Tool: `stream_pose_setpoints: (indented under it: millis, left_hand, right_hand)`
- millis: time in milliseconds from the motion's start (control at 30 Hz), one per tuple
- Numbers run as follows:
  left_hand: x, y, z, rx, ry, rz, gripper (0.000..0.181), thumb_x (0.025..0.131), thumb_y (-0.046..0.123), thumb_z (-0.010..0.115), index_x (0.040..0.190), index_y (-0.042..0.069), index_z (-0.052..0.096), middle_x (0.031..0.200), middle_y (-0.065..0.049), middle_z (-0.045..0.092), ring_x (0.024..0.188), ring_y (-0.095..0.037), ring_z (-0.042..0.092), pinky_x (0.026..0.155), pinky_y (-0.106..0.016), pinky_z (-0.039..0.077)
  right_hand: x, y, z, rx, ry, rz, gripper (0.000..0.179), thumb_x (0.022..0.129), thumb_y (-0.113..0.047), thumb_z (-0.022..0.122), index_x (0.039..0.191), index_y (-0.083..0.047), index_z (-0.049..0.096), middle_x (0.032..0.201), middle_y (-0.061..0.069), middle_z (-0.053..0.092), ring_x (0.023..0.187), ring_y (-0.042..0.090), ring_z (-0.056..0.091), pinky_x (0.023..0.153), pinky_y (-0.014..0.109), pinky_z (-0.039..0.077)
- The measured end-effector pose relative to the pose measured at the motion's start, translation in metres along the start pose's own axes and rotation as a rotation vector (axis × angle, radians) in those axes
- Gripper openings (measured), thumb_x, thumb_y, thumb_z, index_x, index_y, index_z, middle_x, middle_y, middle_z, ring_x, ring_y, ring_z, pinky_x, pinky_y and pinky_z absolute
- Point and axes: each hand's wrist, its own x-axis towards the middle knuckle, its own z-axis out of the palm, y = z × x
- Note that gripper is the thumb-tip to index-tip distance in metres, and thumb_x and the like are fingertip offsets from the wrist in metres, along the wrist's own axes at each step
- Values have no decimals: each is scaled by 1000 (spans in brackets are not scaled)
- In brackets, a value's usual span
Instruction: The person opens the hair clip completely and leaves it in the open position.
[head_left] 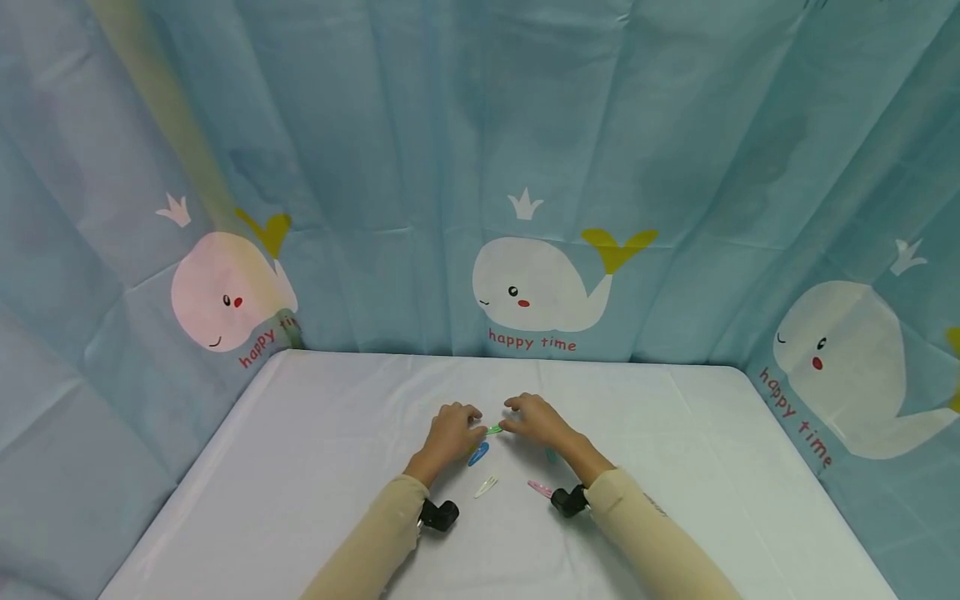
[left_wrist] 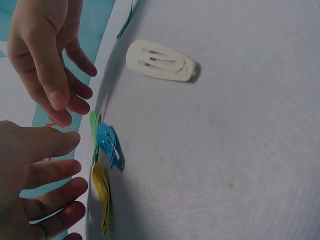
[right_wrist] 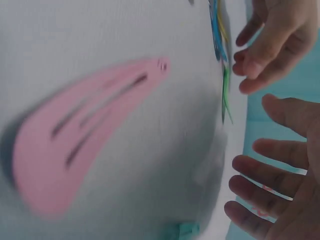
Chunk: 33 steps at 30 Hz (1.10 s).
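Several snap hair clips lie on the white cloth. Both my hands hover over the far group with fingers spread and nothing held. The left hand (head_left: 450, 433) is just left of a green hair clip (head_left: 493, 430), and the right hand (head_left: 538, 421) is on its other side. A blue hair clip (head_left: 478, 454) lies in front of the green one. Beside it, partly under the left hand in the head view, is a yellow hair clip (left_wrist: 101, 195). Nearer to me are a cream hair clip (left_wrist: 161, 61) and a pink hair clip (right_wrist: 87, 135). A teal hair clip (head_left: 551, 455) is partly hidden by the right arm.
The table (head_left: 300, 467) is covered in white cloth and backed by a blue curtain (head_left: 420, 167) with printed whales. Black wrist cameras sit inside each forearm, and the right camera (head_left: 568, 502) is close to the pink clip in the head view.
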Motion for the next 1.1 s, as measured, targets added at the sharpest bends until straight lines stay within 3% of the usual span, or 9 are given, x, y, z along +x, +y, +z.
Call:
stream_pose_setpoints:
  millis: [133,367,800,1100]
  left_hand:
    - [-1,0,2,15,5,9,27,88,27,71,106,7,71,85,-3,59,81,-18,47,73,-36,40]
    - [0,0,5,27,9,32,22,85,19,72,101,5,74,83,-3,65,76,-16,51,71,-34,43]
    - [1,2,4,20,14,72,4,83,9,71,84,7,74,73,0,68,67,-13,55,62,-27,46]
    - [1,0,4,-2,21,74,6,83,7,69,79,10,73,73,0,67,66,-12,55,63,-27,47]
  right_hand:
    - [3,-7,5,-8,-16,-45,36,87,-22,72,113,1,68,101,13,68,93,26,63,85,42,53]
    - [6,-14,13,-42,-14,-4,21,87,-12,70,104,0,73,86,7,65,77,15,57,75,34,52]
    - [9,-19,18,-35,40,-19,8,81,-1,69,83,-2,76,79,7,73,70,14,62,65,28,52]
    - [8,-17,19,19,57,-5,8,83,-3,69,78,-3,76,74,4,71,64,10,56,61,24,49]
